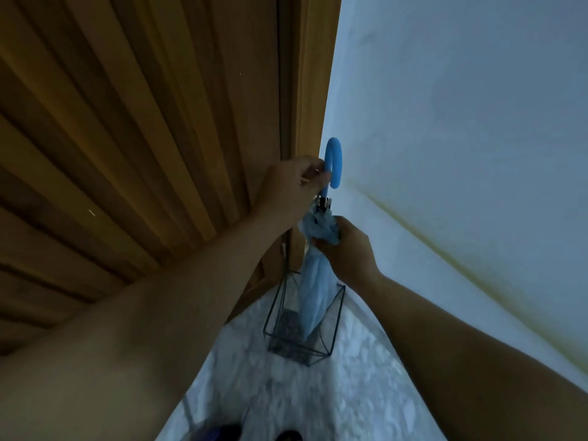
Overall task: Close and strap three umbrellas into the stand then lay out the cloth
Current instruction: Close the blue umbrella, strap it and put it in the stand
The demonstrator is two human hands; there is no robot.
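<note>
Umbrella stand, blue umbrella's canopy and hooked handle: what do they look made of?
Umbrella stand: thin dark wire, probably painted metal; open see-through frame. Canopy: soft light-blue fabric, creased and bunched. Hooked handle: smooth matte blue, likely plastic or rubber coating. Exact finish is uncertain in the dim light.

A closed light-blue umbrella (313,281) stands upright with its lower end inside a black wire stand (302,319) on the pale speckled floor (350,393). The left hand (291,186) pinches the shaft just below the blue hooked handle (334,160). The right hand (345,246) grips the gathered canopy fabric lower down, above the stand's rim. A ribbed wooden door (143,138) fills the left; a pale wall (461,122) fills the right. Two dark shapes at the near edge are too cropped to identify.
</note>
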